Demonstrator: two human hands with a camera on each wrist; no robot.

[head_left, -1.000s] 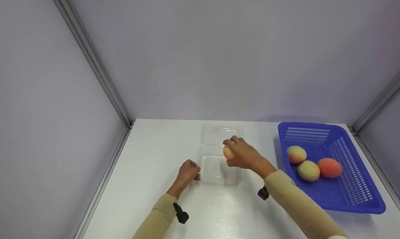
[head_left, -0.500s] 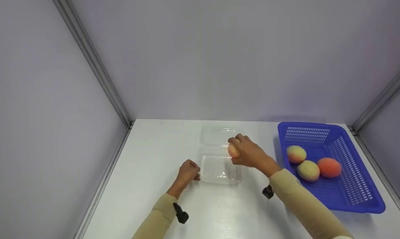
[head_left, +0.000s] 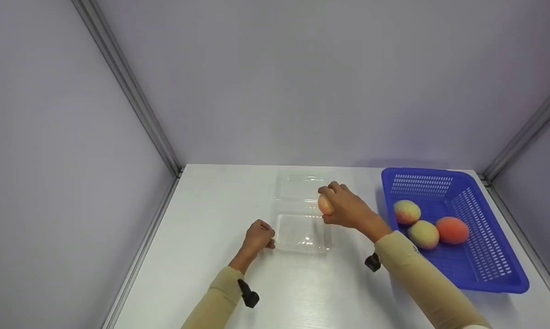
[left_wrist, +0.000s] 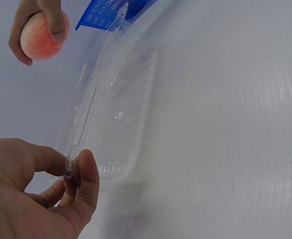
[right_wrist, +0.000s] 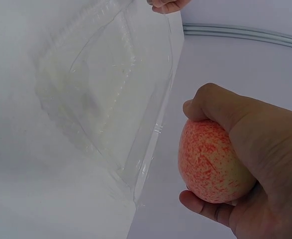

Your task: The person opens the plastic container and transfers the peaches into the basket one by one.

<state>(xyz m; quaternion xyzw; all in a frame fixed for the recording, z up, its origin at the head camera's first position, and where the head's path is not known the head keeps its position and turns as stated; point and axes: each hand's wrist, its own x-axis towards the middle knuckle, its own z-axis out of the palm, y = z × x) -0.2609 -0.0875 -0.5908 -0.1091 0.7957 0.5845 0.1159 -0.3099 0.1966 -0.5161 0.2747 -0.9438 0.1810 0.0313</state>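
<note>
My right hand [head_left: 346,208] grips a pink-and-yellow peach [right_wrist: 211,163], fingers and thumb wrapped round its sides. In the head view this peach overlaps the right side of a clear plastic clamshell box [head_left: 301,230], near its hinge. The box lies with its lid [head_left: 298,186] folded back toward the far wall. My left hand [head_left: 258,237] is at the box's left side; in the left wrist view its thumb and fingers pinch the clear rim [left_wrist: 72,167]. Through the clear walls no fruit shows inside the box.
A blue plastic basket [head_left: 494,274] stands on the right of the white table [head_left: 202,205]. It holds a yellowish peach [head_left: 407,212], a second yellowish peach [head_left: 424,234] and an orange-red peach [head_left: 452,230]. Grey-white walls [head_left: 275,82] enclose the table's back and sides.
My right hand has shifted right and slightly away from me with the peach still in its grip. The left hand, box and basket look unmoved.
</note>
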